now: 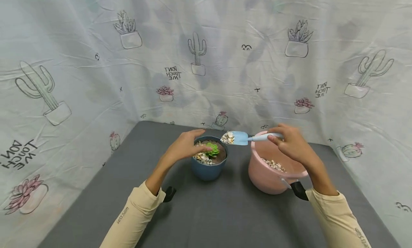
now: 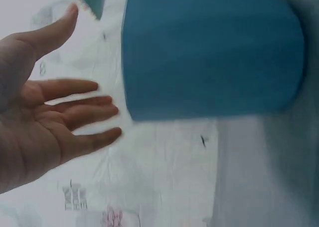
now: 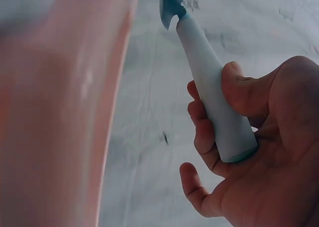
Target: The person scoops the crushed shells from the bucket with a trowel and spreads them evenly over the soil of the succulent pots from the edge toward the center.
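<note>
My right hand (image 1: pixel 291 142) grips the pale handle of a light blue hand trowel (image 1: pixel 239 137), fingers and thumb wrapped about it in the right wrist view. Small pale pebbles (image 1: pixel 227 137) lie on the trowel's blade, which hovers at the right rim of a blue flowerpot (image 1: pixel 208 171). Inside that pot, a green succulent (image 1: pixel 212 150) stands in brown soil, with pebbles (image 1: pixel 202 157) covering the left part. My left hand (image 1: pixel 185 146) is over the pot's left side, fingers spread and relaxed, holding nothing. In the left wrist view its fingertips are apart from the pot wall.
Right of the flowerpot stands a pink bucket (image 1: pixel 265 174) with more pebbles (image 1: pixel 273 165) at its bottom and a wire handle with a black grip. Both containers sit on a grey tabletop (image 1: pixel 206 212). A cactus-print curtain (image 1: pixel 225 62) encloses the back and sides.
</note>
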Demonstrator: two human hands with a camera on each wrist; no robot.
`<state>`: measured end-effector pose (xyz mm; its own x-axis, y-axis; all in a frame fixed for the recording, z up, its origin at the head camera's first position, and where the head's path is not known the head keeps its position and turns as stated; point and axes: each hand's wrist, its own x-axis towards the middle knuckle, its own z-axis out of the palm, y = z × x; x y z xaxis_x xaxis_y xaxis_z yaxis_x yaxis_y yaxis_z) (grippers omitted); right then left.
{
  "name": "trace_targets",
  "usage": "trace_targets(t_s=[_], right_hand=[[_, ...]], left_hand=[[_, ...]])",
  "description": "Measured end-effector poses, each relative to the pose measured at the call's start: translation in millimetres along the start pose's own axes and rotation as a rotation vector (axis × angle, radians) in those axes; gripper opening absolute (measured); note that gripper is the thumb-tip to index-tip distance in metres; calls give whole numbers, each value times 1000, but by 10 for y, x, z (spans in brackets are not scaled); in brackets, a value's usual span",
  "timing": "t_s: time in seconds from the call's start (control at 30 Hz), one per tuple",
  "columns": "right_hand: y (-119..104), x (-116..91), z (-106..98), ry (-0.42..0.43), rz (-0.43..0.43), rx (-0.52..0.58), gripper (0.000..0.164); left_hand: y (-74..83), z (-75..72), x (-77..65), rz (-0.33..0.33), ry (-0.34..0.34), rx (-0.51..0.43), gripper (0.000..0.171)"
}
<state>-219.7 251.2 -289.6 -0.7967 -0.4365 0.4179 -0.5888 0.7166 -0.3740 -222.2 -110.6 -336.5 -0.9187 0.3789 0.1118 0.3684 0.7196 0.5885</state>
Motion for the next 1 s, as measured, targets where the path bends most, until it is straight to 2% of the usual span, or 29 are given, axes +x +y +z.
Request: trace_targets(t_s=[0.17, 0.27, 0.43, 0.57, 0.8, 1.0], right_hand=[[-144, 143, 170, -2, -35, -3, 9], [-217, 238, 269, -5, -42, -45, 8], [-335, 401, 390, -33, -6, -158, 14], [-426, 522, 463, -70, 2, -228, 18], [-581, 647, 521, -175, 28, -324, 24], [-667, 684, 507, -180, -14, -383, 22]], left_hand=[[-96, -64, -32, -102, -143, 14, 103], [-131, -40, -12, -116, -199, 5, 114], [-154, 35, 26, -126, -270, 11, 123], [-139, 56, 11, -140, -284, 43, 125], [-133, 73, -22, -168, -263, 50, 126], [-149, 92, -24, -184, -246, 74, 125]])
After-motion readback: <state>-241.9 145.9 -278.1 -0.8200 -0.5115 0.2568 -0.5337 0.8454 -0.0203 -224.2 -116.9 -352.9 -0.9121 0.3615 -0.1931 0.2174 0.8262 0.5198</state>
